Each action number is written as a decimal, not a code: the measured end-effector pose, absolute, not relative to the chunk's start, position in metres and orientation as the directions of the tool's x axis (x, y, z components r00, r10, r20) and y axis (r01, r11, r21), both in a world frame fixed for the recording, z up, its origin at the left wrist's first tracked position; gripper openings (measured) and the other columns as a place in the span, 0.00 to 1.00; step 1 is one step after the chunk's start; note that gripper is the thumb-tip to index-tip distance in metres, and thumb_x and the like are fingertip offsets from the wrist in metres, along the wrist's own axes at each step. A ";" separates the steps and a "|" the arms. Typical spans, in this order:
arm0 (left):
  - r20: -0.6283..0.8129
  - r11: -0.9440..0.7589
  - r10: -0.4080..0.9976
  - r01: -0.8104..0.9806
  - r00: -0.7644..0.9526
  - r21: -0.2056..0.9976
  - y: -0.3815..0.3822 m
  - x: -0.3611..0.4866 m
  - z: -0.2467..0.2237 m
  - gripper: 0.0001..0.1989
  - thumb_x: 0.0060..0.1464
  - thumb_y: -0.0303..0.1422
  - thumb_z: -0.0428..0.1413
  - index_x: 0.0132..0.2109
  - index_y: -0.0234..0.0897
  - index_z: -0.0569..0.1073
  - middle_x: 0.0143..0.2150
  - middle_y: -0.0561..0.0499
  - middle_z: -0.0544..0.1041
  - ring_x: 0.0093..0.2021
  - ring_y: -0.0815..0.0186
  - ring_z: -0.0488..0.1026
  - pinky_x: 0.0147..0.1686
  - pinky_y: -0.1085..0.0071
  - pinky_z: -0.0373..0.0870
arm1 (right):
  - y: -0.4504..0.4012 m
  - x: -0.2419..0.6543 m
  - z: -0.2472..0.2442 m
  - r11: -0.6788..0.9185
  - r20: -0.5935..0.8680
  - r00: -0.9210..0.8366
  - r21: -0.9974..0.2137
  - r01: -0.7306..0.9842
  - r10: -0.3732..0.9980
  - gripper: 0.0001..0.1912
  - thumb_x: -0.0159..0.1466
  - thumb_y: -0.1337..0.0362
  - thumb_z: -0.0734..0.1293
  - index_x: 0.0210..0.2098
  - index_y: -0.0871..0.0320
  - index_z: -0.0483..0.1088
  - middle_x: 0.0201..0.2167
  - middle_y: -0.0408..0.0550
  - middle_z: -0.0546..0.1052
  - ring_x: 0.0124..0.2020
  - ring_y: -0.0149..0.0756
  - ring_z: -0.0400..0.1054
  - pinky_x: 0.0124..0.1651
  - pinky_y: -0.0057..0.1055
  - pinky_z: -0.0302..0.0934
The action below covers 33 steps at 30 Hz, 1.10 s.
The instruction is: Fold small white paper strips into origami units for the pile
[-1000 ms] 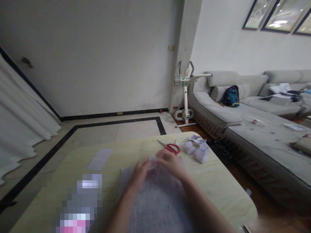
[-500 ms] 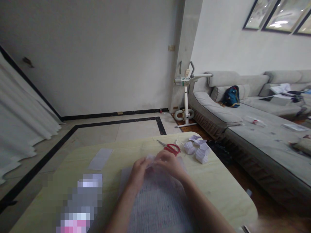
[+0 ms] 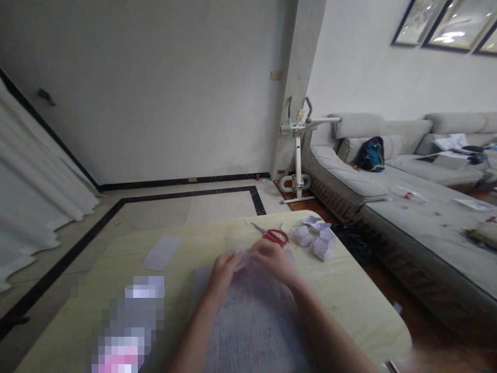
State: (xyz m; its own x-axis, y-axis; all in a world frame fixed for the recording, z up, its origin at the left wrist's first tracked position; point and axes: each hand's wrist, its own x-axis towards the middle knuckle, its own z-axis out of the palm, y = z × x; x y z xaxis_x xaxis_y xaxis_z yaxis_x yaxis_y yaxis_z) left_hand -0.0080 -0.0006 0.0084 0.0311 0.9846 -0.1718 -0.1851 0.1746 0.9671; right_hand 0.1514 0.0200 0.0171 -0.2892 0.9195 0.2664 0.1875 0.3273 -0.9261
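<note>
My left hand [image 3: 225, 269] and my right hand [image 3: 272, 259] are close together over a large sheet covered in writing [image 3: 256, 326]. Between their closed fingers is a small piece of whitish paper [image 3: 243, 255], blurred at its edges. Just beyond my right hand lie scissors with red handles [image 3: 276, 237], their blades pointing left. Several folded paper pieces [image 3: 324, 246] stand to the right of the scissors. A small blank paper [image 3: 161, 253] lies flat at the table's left.
The pale wooden table [image 3: 357, 305] has rounded corners. A pixelated object [image 3: 132, 321] is at its left front. Beyond the right edge stand a grey sofa [image 3: 419, 223] and a white exercise machine [image 3: 298, 155]. A white curtain [image 3: 31, 207] hangs at the left.
The view has shifted very slightly. My right hand's fingers have moved a little apart from my left, showing more of the small paper between them.
</note>
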 end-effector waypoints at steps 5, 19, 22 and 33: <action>-0.143 0.148 0.989 -0.142 0.045 0.979 0.001 -0.008 0.006 0.16 0.46 0.40 0.58 0.37 0.30 0.78 0.29 0.47 0.77 0.28 0.64 0.73 0.25 0.73 0.68 | 0.022 0.150 0.013 0.320 0.275 -0.228 -0.928 0.192 0.934 0.08 0.56 0.61 0.68 0.28 0.60 0.71 0.26 0.44 0.73 0.29 0.32 0.66 0.32 0.27 0.59; -0.224 0.238 0.971 -0.313 0.082 0.919 -0.006 -0.007 0.029 0.12 0.43 0.37 0.60 0.31 0.31 0.78 0.29 0.46 0.77 0.26 0.66 0.71 0.23 0.74 0.67 | 0.019 0.151 0.021 0.268 0.241 -0.250 -0.960 0.081 0.938 0.07 0.54 0.61 0.70 0.28 0.60 0.72 0.27 0.45 0.74 0.30 0.33 0.68 0.34 0.28 0.61; -0.210 0.227 0.974 -0.292 0.088 0.929 -0.006 -0.006 0.029 0.13 0.43 0.37 0.60 0.33 0.31 0.78 0.30 0.46 0.78 0.27 0.65 0.72 0.23 0.73 0.68 | 0.020 0.151 0.019 0.268 0.245 -0.232 -0.960 0.077 0.941 0.07 0.55 0.61 0.70 0.26 0.59 0.72 0.25 0.44 0.74 0.29 0.32 0.67 0.33 0.28 0.60; -0.183 0.214 0.973 -0.249 0.142 0.945 -0.005 -0.006 0.015 0.16 0.46 0.41 0.59 0.36 0.31 0.77 0.32 0.46 0.77 0.29 0.65 0.72 0.25 0.73 0.69 | 0.022 0.153 0.018 0.225 0.200 -0.207 -0.969 0.102 0.958 0.11 0.57 0.58 0.68 0.24 0.60 0.69 0.24 0.44 0.70 0.27 0.31 0.64 0.30 0.27 0.57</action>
